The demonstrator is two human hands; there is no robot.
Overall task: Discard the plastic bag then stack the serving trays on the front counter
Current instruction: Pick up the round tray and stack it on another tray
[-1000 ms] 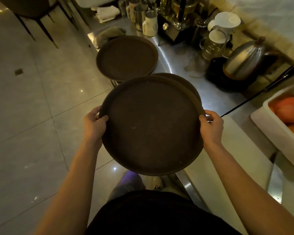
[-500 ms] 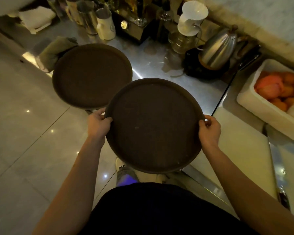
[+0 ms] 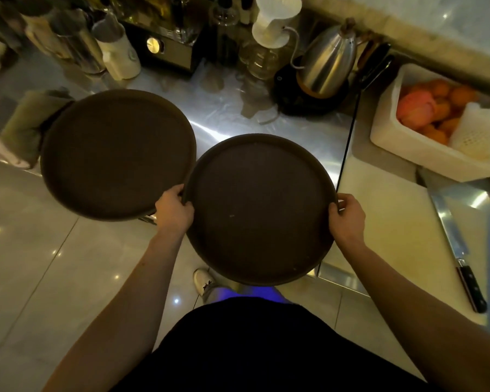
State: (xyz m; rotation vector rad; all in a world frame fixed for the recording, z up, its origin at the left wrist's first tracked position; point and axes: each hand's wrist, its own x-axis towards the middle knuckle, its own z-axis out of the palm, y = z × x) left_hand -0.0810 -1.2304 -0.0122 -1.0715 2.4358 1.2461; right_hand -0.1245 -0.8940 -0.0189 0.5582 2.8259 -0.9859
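Note:
I hold a round dark brown serving tray point(image 3: 259, 210) level in front of me, partly over the edge of the steel counter point(image 3: 309, 128). My left hand point(image 3: 173, 211) grips its left rim and my right hand point(image 3: 346, 219) grips its right rim. In the earlier frames a second tray showed beneath it; now only the top one is visible. Another round brown tray point(image 3: 116, 154) lies on the counter to the left, overhanging the counter edge, and its rim almost touches the held tray. A thin clear plastic sheet point(image 3: 227, 106) lies crumpled on the counter behind the trays.
Along the back stand a steel kettle point(image 3: 327, 63), a white dripper on a glass carafe point(image 3: 269, 38), metal jugs point(image 3: 77, 43) and a machine point(image 3: 164, 43). A white box of oranges point(image 3: 425, 120), a cutting board point(image 3: 393, 222) and a knife point(image 3: 458, 256) are at the right. A green cloth point(image 3: 29, 120) lies at the left.
I have stepped closer to the counter with the held tray, which now sits beside the resting tray and over the counter edge. The lower tray's rim no longer shows.

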